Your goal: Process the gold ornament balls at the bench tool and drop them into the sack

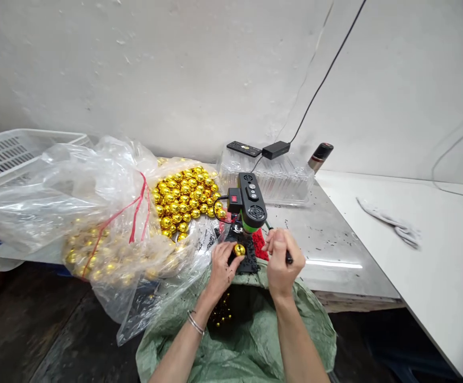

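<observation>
A shiny gold ball sits between the thumb and fingers of my left hand, just in front of a black and green device. My right hand is closed round a dark handle, right of the ball. Small black pieces and red pieces lie beneath and beside the device. Below my hands gapes a green woven sack, with gold balls visible deep inside it.
Many gold balls spill from a clear plastic bag on the left, near a white basket. Clear plastic cases, a bottle and a white glove lie further back and right. A black cable hangs down.
</observation>
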The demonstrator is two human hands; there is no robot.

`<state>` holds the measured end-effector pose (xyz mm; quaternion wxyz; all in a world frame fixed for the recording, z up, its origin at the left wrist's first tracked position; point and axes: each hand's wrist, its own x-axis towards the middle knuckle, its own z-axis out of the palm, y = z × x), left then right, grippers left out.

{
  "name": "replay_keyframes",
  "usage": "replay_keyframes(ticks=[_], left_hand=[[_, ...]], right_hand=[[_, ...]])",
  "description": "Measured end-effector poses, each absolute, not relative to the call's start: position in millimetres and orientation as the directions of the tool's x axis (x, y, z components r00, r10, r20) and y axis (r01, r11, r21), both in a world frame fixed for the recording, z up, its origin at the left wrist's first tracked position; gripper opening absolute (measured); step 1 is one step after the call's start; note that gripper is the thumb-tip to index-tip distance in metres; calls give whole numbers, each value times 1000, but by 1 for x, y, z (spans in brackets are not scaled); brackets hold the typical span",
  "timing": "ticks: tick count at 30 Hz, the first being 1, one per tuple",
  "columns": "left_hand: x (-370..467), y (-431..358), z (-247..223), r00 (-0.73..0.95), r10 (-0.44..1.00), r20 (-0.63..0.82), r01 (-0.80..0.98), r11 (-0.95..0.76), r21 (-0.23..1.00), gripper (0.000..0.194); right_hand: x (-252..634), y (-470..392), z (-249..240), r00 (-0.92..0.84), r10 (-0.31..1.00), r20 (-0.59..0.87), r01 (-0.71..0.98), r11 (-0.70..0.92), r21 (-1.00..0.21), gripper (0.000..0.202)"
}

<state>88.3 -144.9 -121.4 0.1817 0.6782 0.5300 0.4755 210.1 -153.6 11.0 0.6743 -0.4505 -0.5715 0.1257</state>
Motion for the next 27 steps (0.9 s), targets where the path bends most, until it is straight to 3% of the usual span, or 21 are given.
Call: replay_keyframes(ticks=[3, 5, 7, 10, 14, 18, 20, 23, 25, 27], left_hand=[[80, -177, -118, 115, 868, 484, 572, -456, 682, 38], [71, -192, -112, 175, 853, 492, 623, -483, 615, 52], [57, -192, -100, 127, 846, 519, 714, -441, 544, 62], [29, -165, -76, -101, 849, 519, 865, -182, 467, 43], [0, -113, -53, -302, 927, 221, 927, 232, 295, 35], [-6, -88, -54, -297, 955, 26, 944, 289, 162, 35], [-7, -85, -59, -278, 959, 53, 940, 260, 219, 36], [-9, -86, -64, -298, 935, 191, 826, 153, 542, 34], [-8, -90, -64, -357, 909, 217, 588, 38, 808, 37], [-2, -96, -62, -379, 914, 143, 230, -57, 972, 44]], right_hand=[[210, -154, 11, 322, 680, 659, 319, 578, -751, 34], [209, -154, 3, 326, 651, 685, 313, 610, -728, 34], [209, -154, -5, 331, 628, 704, 321, 626, -710, 34], [209, -155, -13, 334, 626, 705, 328, 624, -709, 34], [209, -154, -17, 340, 626, 701, 326, 621, -713, 34], [209, -154, -20, 338, 601, 724, 335, 642, -689, 34], [209, -154, -22, 335, 601, 726, 338, 642, -688, 33], [210, -154, -25, 334, 613, 716, 338, 631, -698, 33], [210, -154, -26, 331, 618, 713, 337, 629, -701, 32], [211, -154, -27, 326, 616, 717, 336, 634, -697, 31]])
